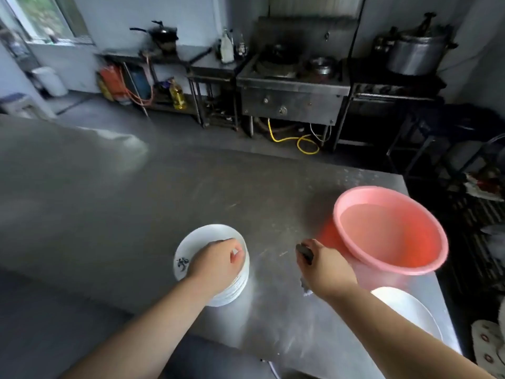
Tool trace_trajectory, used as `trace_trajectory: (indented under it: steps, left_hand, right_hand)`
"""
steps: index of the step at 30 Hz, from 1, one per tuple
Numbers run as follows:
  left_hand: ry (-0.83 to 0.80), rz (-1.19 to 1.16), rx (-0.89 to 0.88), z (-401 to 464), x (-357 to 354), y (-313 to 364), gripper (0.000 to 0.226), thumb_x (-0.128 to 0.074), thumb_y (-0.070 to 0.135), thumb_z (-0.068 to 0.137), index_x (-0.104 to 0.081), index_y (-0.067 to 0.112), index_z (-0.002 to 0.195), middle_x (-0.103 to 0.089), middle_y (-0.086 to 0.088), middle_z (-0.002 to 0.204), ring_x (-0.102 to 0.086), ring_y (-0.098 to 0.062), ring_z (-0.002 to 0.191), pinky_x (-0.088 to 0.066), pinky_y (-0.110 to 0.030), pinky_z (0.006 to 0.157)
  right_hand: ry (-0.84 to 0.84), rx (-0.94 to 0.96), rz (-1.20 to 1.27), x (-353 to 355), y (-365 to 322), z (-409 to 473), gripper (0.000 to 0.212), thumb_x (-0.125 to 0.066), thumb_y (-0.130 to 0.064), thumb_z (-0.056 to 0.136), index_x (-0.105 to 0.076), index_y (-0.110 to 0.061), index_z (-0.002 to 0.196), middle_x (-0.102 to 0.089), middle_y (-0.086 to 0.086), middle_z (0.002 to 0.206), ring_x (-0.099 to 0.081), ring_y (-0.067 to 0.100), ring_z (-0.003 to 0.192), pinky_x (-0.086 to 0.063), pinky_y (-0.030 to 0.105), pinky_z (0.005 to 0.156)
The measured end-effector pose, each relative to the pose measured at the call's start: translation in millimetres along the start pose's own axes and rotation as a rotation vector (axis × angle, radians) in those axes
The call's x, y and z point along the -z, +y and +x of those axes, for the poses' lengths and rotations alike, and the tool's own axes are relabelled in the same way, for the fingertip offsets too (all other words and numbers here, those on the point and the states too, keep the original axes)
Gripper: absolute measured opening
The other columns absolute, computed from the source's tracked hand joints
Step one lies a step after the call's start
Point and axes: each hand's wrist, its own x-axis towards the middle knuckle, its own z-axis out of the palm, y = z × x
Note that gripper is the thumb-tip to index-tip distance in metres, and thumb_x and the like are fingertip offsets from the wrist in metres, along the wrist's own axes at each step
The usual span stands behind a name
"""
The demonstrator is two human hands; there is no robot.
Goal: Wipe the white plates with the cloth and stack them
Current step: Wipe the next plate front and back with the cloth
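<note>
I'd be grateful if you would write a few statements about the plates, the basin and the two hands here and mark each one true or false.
1. The left hand rests on top of the stack of white plates. True.
2. The pink basin sits to the left of that stack. False: it is to the right, near the table's right edge.
3. The right hand holds a dark cloth. True.
4. The basin is empty and dry. False: it appears to hold water.
5. All the white plates are in one stack. False: another white plate lies apart, nearer than the basin, under the right forearm.
</note>
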Motion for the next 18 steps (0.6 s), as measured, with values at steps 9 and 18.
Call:
trace_trajectory:
  steps: [9, 18]
  left_hand:
    - [0.095, 0.159, 0.169, 11, 28, -114, 0.03, -0.055, 0.048, 0.1, -0.058, 0.024, 0.117, -0.056, 0.0, 0.127, -0.068, -0.031, 0.099, -0.05, -0.036, 0.07]
    - [0.003, 0.1, 0.114, 22, 23, -148, 0.042, -0.045, 0.048, 0.102, -0.035, 0.022, 0.071, -0.051, 0.002, 0.064, -0.051, -0.031, 0.063, -0.034, -0.033, 0.054]
  right_hand:
    - [-0.054, -0.013, -0.177, -79, -103, 34, 0.023, -0.038, -0.046, 0.098, -0.055, -0.031, 0.102, -0.072, -0.005, 0.085, -0.063, 0.025, 0.072, -0.052, 0.032, 0.064]
    - [-0.003, -0.075, -0.257, -95, -112, 26, 0.025, -0.037, -0.051, 0.102, -0.048, -0.029, 0.101, -0.066, -0.004, 0.076, -0.065, 0.026, 0.076, -0.056, 0.035, 0.062]
